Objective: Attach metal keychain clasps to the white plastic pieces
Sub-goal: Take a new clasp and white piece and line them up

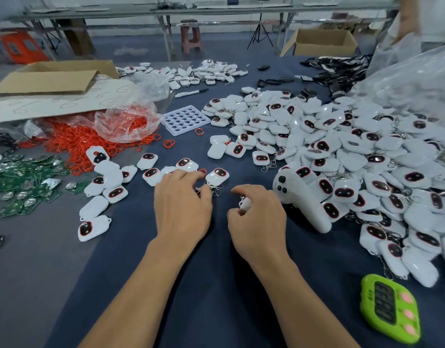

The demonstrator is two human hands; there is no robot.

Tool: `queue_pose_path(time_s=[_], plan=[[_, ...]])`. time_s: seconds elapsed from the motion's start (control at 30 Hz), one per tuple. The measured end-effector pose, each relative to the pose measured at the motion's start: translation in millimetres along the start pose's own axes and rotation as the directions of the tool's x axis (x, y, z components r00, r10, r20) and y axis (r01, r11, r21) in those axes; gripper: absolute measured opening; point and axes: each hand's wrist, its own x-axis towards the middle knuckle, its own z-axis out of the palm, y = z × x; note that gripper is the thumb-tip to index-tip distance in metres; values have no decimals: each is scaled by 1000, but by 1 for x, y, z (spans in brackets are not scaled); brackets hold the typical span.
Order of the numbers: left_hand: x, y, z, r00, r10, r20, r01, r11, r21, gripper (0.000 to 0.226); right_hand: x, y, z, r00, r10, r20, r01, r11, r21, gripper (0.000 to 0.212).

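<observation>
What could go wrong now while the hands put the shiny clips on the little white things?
The metal clasps under the left hand lie bunched together, so several might lift at once. The right hand pinches its white piece with a small grip; it could slip and mix with the loose ones nearby. The big pile on the right slopes toward the work spot and might slide in.

Even, cool light; soft shadows; wide-angle bending and blur at edges.
</observation>
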Motion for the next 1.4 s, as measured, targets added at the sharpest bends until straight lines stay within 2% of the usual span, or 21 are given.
queue_pose_path(time_s=[0.07,0.17,0.23,0.3,0.37,0.43,0.47,0.53,0.63,0.7,0.8,0.87,0.93,1.0,1.07,1.13,1.2,1.27,1.33,1.4], plan=[[-1,19,4,994,83,68,-74,990,-120,26,-6,-3,-10,997,29,-67,-24,996,83,33],[-6,46,13,971,122,208,-57,953,-296,32,-20,0,-31,989,103,-107,-86,984,153,27],[-16,64,18,942,257,216,-160,910,-383,37,-30,9,-49,973,170,-153,-153,981,116,25],[-27,85,23,856,467,220,-341,831,-440,43,-41,19,-67,952,204,-230,-207,978,11,26],[-31,102,30,734,636,237,-498,742,-449,45,-50,24,-85,947,181,-267,-224,965,-139,28],[-32,112,41,633,735,243,-649,675,-352,39,-56,27,-98,962,159,-220,-219,934,-283,24],[-33,114,46,612,753,242,-693,658,-294,35,-56,28,-104,967,175,-187,-230,914,-335,23],[-32,112,54,640,740,207,-701,673,-237,30,-50,31,-115,960,248,-129,-279,868,-410,23],[-22,105,63,724,682,104,-649,724,-233,30,-33,41,-127,930,366,-21,-332,816,-474,17],[-12,103,66,764,638,101,-597,757,-264,36,-22,51,-130,924,382,-7,-336,804,-491,7],[-5,103,63,807,576,131,-514,794,-325,48,-8,66,-128,933,360,-13,-309,781,-542,12],[-15,105,60,790,608,78,-552,761,-340,50,2,75,-128,944,329,4,-263,761,-593,24],[-34,110,59,703,710,36,-654,667,-357,53,13,83,-129,961,273,49,-174,732,-659,40],[-47,115,63,618,781,92,-723,610,-325,61,23,87,-129,969,186,164,0,663,-749,46],[-42,115,70,594,782,188,-739,623,-258,67,32,87,-131,965,130,229,95,639,-763,46],[-27,112,79,589,777,223,-751,628,-203,62,38,87,-136,963,112,243,112,657,-746,44],[-11,112,87,610,771,184,-745,637,-199,49,41,86,-145,953,137,271,119,653,-748,35],[4,112,95,661,739,129,-713,673,-199,36,37,80,-151,937,148,316,168,602,-781,23],[16,112,103,711,692,123,-670,720,-179,31,25,68,-149,910,150,387,263,513,-817,15],[25,114,109,733,665,143,-640,746,-184,33,7,52,-141,884,121,451,335,508,-793,8]])
